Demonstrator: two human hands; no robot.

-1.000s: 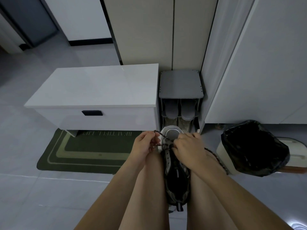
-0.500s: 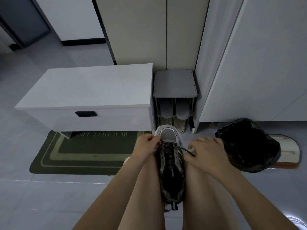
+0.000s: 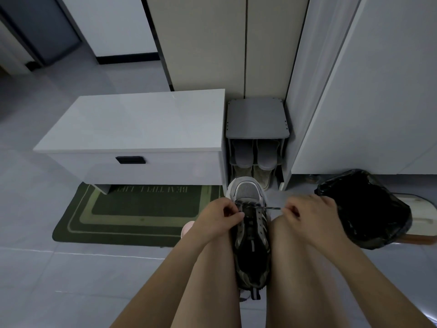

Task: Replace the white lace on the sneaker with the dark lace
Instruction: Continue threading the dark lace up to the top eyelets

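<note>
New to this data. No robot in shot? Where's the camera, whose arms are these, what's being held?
No robot and no mechanical grip: a person works with two bare hands. Every picture comes from one wide-angle camera worn on their head, looking forward and down, so arms and legs enter from the bottom edge. The sneaker sits between the legs, toe pointing away. The right hand pinches the dark lace, drawn taut to the right from the front eyelets. The left hand curls its fingers at the sneaker's left side; what they pinch is hidden. Around on the floor: a green mat, a white bench, a grey shoe rack holding slippers, a black bin bag.
</note>
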